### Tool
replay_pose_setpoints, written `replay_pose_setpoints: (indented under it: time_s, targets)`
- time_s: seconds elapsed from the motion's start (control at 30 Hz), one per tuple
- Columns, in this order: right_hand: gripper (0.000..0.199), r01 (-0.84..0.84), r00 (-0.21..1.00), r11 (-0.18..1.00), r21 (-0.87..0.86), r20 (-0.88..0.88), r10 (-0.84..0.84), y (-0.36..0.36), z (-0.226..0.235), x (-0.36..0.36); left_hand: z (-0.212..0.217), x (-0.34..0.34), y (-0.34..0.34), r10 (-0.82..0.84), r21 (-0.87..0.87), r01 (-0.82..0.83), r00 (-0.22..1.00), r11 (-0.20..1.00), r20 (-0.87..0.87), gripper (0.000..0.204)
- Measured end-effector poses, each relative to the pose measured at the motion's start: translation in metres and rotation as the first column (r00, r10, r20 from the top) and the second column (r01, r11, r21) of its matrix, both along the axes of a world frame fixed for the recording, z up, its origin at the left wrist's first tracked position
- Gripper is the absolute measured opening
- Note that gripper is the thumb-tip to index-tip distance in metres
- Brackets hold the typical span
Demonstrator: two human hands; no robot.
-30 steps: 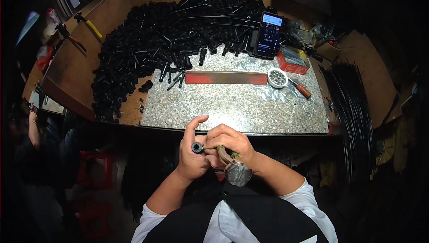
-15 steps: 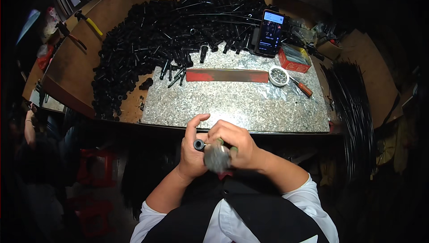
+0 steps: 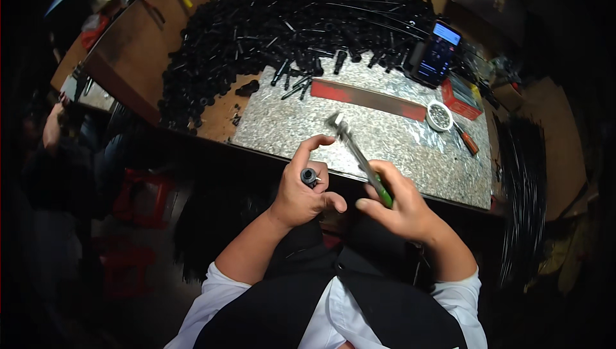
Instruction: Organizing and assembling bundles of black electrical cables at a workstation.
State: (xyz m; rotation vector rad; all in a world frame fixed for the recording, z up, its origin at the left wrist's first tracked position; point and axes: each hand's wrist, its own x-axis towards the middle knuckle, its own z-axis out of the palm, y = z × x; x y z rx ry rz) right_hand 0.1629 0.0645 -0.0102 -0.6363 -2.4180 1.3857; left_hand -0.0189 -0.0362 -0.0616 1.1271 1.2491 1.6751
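My left hand [image 3: 300,188] is in front of the table edge, with a short black tube-shaped part [image 3: 308,177] held against its palm by the curled fingers. The index finger and thumb stand apart from the part, whose open round end shows. A thin light tip sticks out beside it. To the right, my right hand [image 3: 402,206] is closed round the green grip of long grey metal pincers [image 3: 361,158]. Their blurred head points away over the stone slab, beyond my left index finger, touching neither the part nor my left hand.
A speckled stone slab [image 3: 385,147] carries a red-and-grey flat bar [image 3: 366,100], a white cup of small metal pieces [image 3: 439,116], an orange-handled screwdriver [image 3: 467,140], a red box [image 3: 461,100] and a phone [image 3: 439,54]. Black tubular parts [image 3: 276,28] are heaped behind; black rods [image 3: 523,201] hang right.
The pincers have swung away from the black part, and my right hand has moved right. My left thumb has opened out. The whole view has shifted and tilted.
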Motion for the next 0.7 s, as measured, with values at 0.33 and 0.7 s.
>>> replay_pose_setpoints:
  time_s: [0.33, 0.7]
  targets:
    - [0.074, -0.142, 0.978, 0.691, 0.709, 0.208, -0.012, -0.013, 0.006, 0.034, 0.003, -0.001, -0.001, -0.009, -0.021, 0.007, 0.996, 1.000, -0.083, 0.073]
    - [0.071, -0.039, 0.988, 0.582, 0.812, 0.120, -0.101, -0.011, -0.002, 0.035, 0.003, 0.007, 0.006, -0.036, -0.032, 0.036, 0.999, 0.999, -0.009, 0.057]
